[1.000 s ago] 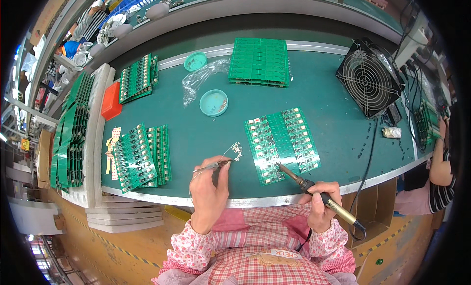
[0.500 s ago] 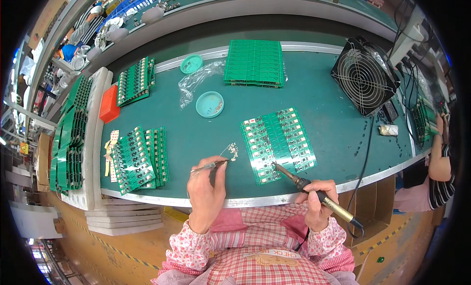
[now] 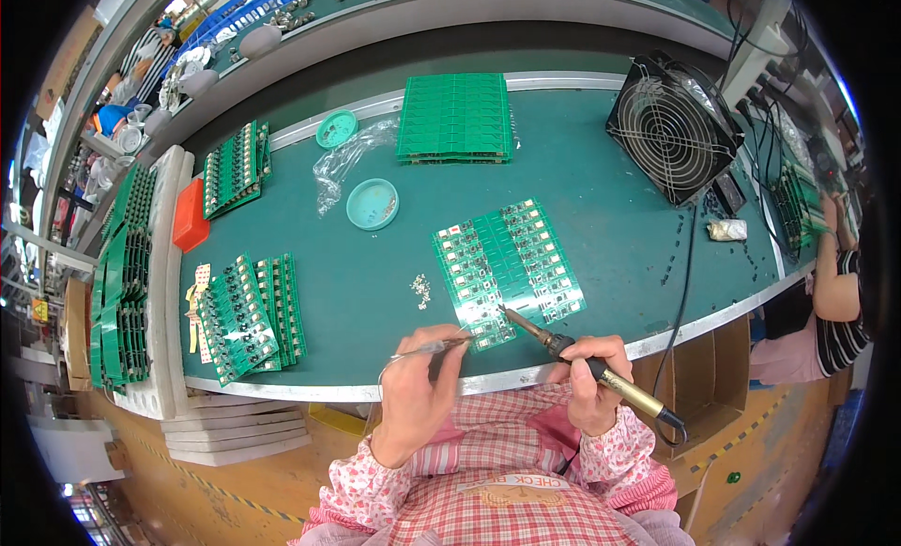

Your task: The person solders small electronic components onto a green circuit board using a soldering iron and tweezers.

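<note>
My left hand point(image 3: 419, 388) is closed on slim metal tweezers point(image 3: 439, 346), their tips at the near-left edge of a green circuit board panel point(image 3: 507, 264). A thin wire also curves around the back of this hand. My right hand point(image 3: 595, 377) grips a soldering iron point(image 3: 610, 381) with a black and gold handle. The iron's tip points at the panel's near-left part and seems to touch it; the exact contact is too small to see. Rows of small parts run down both halves of the panel. A small heap of pale components point(image 3: 420, 292) lies left of it.
A black fan point(image 3: 671, 133) stands at the back right, its cord crossing the bench edge. Stacked panels point(image 3: 454, 119) lie at the back, more boards point(image 3: 239, 316) at the left. Two turquoise dishes point(image 3: 373, 204), clear plastic and a red box point(image 3: 190, 217) are nearby. Another person's arm point(image 3: 835, 264) is far right.
My left hand has moved right, away from the component heap, to the panel's near edge with the tweezers. The iron stays over the panel. The whole view has shifted slightly.
</note>
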Motion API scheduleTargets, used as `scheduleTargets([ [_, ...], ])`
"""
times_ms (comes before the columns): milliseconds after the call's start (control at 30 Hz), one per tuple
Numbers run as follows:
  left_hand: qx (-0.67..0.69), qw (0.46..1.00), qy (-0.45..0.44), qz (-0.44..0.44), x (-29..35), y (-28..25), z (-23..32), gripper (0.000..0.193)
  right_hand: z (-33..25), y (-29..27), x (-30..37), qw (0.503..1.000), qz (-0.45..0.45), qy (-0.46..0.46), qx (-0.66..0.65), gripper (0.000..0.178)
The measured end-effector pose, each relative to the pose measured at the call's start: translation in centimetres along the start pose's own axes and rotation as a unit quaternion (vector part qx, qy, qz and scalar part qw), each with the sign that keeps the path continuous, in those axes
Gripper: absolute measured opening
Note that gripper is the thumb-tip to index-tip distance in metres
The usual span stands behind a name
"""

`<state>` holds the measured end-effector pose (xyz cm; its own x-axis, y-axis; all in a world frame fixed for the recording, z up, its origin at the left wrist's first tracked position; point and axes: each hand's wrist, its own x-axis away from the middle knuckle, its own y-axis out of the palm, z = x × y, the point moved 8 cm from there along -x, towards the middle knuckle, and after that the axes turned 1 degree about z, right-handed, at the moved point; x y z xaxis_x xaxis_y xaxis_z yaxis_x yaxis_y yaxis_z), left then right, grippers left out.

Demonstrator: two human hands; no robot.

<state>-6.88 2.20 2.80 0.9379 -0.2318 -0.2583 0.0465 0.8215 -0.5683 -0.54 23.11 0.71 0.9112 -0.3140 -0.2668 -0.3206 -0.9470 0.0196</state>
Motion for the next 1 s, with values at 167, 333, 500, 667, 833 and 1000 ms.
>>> scheduleTargets([
  [167, -0.021, 1.000, 0.022, 0.000, 0.0, 0.2, 0.4, 0.013, 0.0, -0.1, 0.0, 1.000, -0.003, -0.013, 0.015, 0.011],
  [333, -0.034, 0.999, 0.029, -0.001, -0.2, 0.3, 0.8, 0.015, -0.2, 0.0, -0.2, 1.000, -0.007, -0.012, 0.014, 0.010],
  [500, -0.046, 0.998, 0.045, -0.002, -0.3, 0.4, 1.1, 0.016, -0.3, 0.1, -0.2, 1.000, -0.018, -0.019, 0.014, 0.008],
  [667, -0.056, 0.997, 0.057, -0.006, -0.4, 0.5, 1.2, 0.016, -0.3, 0.1, -0.2, 1.000, -0.017, -0.018, 0.014, 0.008],
  [833, -0.063, 0.996, 0.068, -0.002, -0.3, 0.5, 1.3, 0.016, -0.4, 0.1, -0.1, 1.000, -0.017, -0.012, 0.006, 0.008],
  [1000, -0.066, 0.996, 0.063, -0.001, -0.3, 0.5, 1.4, 0.016, -0.8, -0.6, 0.3, 0.997, 0.029, -0.023, -0.065, 0.013],
])
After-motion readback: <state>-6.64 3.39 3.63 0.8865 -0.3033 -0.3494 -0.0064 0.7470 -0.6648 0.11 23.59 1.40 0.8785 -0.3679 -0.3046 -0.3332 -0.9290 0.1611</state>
